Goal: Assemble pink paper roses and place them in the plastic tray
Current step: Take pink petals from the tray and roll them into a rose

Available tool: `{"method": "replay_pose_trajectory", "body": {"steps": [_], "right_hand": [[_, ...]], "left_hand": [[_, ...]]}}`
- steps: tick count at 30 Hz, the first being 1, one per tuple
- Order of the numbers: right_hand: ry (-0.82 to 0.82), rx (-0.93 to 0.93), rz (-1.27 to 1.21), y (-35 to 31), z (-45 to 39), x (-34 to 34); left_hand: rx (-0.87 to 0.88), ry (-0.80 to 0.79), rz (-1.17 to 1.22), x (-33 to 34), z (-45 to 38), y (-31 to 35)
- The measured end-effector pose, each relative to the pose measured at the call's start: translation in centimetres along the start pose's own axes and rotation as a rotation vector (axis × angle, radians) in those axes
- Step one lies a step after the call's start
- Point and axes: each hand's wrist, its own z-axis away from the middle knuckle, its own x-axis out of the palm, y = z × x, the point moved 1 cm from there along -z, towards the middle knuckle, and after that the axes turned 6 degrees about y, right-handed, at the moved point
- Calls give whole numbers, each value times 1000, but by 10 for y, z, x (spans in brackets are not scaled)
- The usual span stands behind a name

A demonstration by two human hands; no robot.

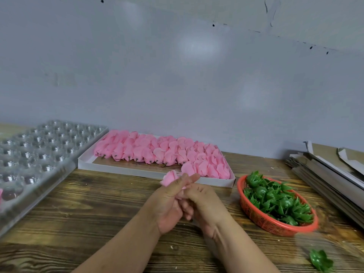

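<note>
My left hand (171, 201) holds a pink paper rose (171, 178) above the wooden table, its fingers curled round the bloom. My right hand (201, 200) presses against the rose's underside, fingers curled there; what it grips is hidden. A white shallow box (122, 169) behind my hands holds several rows of pink rose heads (161, 150). The clear plastic tray (35, 154) with round cells lies at the left, with something pink at its near left edge (1, 196).
A red mesh basket (264, 223) full of green plastic calyxes (275, 200) sits to the right. One loose green calyx (321, 261) lies at the bottom right. Stacked flat cardboard (331, 170) fills the far right. A grey wall stands behind.
</note>
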Motion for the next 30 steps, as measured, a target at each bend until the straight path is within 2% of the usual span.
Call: {"method": "replay_pose_trajectory", "body": {"steps": [2, 4, 6, 9, 10, 12, 14, 17, 19, 26, 30], "right_hand": [[-30, 63, -29, 1, -1, -2], [14, 28, 46, 1, -1, -2], [118, -136, 278, 2, -1, -2], [239, -406, 783, 3, 3, 3], [271, -467, 874, 3, 5, 4], [307, -546, 899, 2, 6, 4], [277, -503, 789, 2, 5, 3], [167, -307, 389, 3, 4, 1], [106, -195, 235, 3, 2, -1], [-196, 24, -41, 0, 1, -8], [-284, 67, -162, 0, 1, -7]], "left_hand": [[-14, 0, -1, -1, -1, 0], [-15, 30, 20, -1, -1, 0], [-12, 74, 128, 0, -3, -1], [-9, 134, 264, 1, -7, -3], [-3, 144, 273, 2, -7, -4], [9, 141, 268, 2, -7, -5], [10, 114, 216, 3, -4, -3], [7, 51, 99, 2, 0, 0], [8, 20, 35, 2, 2, 2], [25, -107, -112, 1, 11, 9], [62, -160, -155, 2, 14, 11]]}}
